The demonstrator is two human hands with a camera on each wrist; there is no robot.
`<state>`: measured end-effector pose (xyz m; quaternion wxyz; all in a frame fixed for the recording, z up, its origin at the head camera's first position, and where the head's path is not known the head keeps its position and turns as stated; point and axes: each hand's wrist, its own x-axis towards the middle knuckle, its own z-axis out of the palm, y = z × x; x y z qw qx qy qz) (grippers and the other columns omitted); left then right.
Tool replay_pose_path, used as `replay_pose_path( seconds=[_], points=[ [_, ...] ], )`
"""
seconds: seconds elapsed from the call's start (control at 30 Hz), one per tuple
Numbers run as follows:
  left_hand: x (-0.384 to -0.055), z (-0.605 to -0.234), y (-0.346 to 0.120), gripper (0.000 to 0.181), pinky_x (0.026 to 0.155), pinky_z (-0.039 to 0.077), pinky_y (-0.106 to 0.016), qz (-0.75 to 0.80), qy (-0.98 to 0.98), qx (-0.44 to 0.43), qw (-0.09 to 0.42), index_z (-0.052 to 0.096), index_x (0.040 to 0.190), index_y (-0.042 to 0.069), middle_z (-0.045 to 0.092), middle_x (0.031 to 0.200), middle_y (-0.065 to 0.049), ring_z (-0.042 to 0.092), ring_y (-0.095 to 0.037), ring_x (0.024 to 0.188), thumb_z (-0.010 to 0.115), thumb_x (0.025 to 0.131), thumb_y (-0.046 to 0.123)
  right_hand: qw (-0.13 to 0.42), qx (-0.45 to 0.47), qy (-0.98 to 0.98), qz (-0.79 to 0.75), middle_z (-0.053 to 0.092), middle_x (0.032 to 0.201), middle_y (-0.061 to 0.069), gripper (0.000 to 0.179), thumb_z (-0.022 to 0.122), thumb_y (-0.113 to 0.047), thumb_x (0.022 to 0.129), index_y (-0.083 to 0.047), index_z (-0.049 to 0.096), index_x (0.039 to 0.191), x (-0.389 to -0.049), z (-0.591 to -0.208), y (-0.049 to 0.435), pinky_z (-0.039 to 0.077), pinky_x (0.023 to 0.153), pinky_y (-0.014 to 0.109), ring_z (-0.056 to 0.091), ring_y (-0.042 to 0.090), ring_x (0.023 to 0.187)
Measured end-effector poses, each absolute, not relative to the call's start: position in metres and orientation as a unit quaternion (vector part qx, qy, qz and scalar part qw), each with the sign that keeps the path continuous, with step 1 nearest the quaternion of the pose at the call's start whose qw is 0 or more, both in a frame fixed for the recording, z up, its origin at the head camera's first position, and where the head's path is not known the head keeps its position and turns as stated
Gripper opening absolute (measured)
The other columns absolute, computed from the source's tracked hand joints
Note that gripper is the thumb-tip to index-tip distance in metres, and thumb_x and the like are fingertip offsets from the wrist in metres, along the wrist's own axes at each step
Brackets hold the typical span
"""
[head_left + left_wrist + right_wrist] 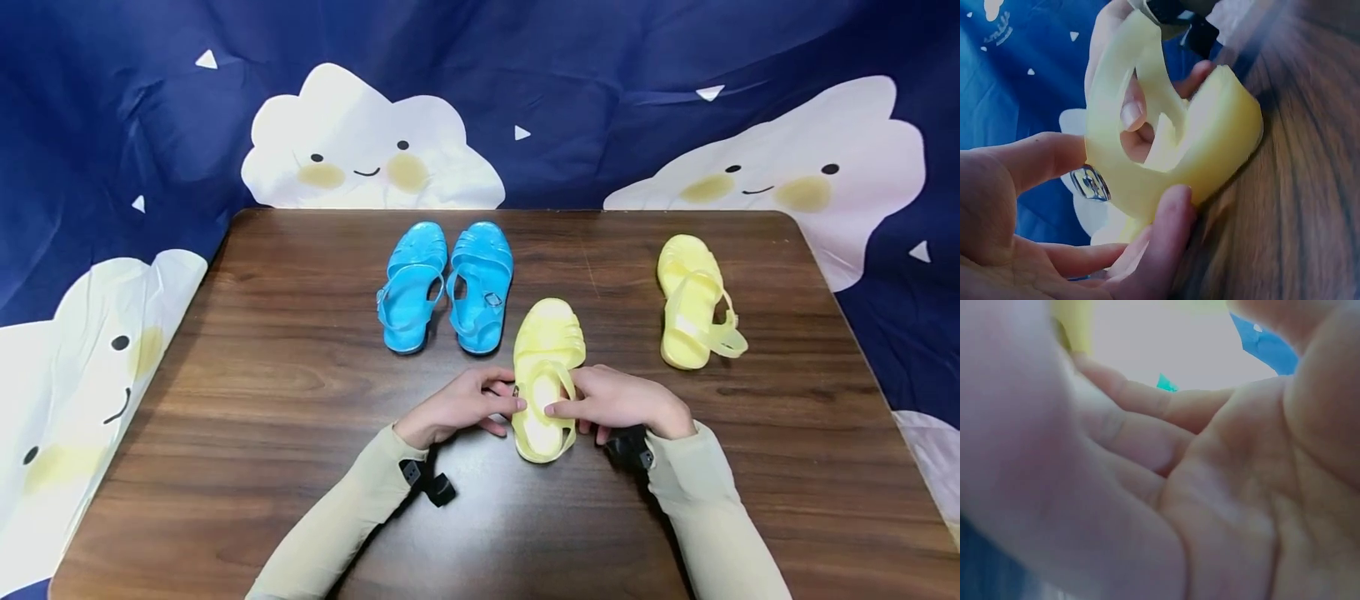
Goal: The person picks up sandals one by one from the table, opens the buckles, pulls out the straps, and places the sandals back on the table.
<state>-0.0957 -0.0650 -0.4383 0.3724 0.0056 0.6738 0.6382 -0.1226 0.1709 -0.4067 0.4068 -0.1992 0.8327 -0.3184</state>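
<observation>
A yellow jelly sandal point(549, 329) sits at the middle of the table, toe pointing away from me, between my two hands. My left hand point(459, 403) grips its left side by the heel strap; in the left wrist view the thumb touches the strap next to a metal buckle point(1090, 182), and a fingertip point(1175, 203) presses the side near the sole. From the right, my right hand point(624, 400) holds the other side, thumb over the insole and fingers outside the strap. Palm and fingers point(1147, 437) fill most of the right wrist view, hiding much of the sandal.
A pair of blue sandals, left one point(417, 248) and right one point(483, 248), stands side by side farther back. Another yellow sandal point(686, 256) lies to the right, its strap hanging outward. Behind the brown table point(285, 333) hangs a blue cloth point(555, 67) with clouds.
</observation>
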Motion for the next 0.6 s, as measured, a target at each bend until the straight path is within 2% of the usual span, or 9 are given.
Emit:
replay_pose_path(
  seconds=[0.3,0.47,0.6],
  points=[
    [-0.096,-0.434,-0.055,0.056,0.072,0.059,-0.034,0.682,0.638,-0.035,0.355,0.043,0.142,0.003,0.056,0.109,-0.011,0.061,-0.016,0.084,0.063,0.091,0.009,0.390,-0.204,0.832,-0.337,0.063,0.073,0.011,0.033,0.060,-0.039,0.094,-0.007,0.057,0.097,-0.124,-0.402,0.176,0.055,0.051,0.034,0.062,0.019,0.050],
    [-0.098,-0.427,-0.045,0.058,0.075,0.059,-0.037,0.698,0.640,-0.047,0.319,0.043,0.143,0.007,0.050,0.110,-0.009,0.058,-0.017,0.087,0.064,0.090,0.006,0.350,-0.190,0.845,-0.357,0.062,0.072,0.010,0.034,0.060,-0.039,0.094,-0.005,0.057,0.099,-0.127,-0.399,0.181,0.056,0.055,0.036,0.064,0.021,0.051],
    [-0.102,-0.422,-0.034,0.060,0.078,0.058,-0.039,0.710,0.643,-0.050,0.281,0.043,0.144,0.011,0.049,0.112,-0.008,0.058,-0.014,0.086,0.065,0.088,0.005,0.311,-0.157,0.858,-0.377,0.063,0.077,0.010,0.038,0.061,-0.042,0.093,-0.004,0.056,0.099,-0.130,-0.395,0.186,0.057,0.060,0.038,0.066,0.020,0.055]
  ],
)
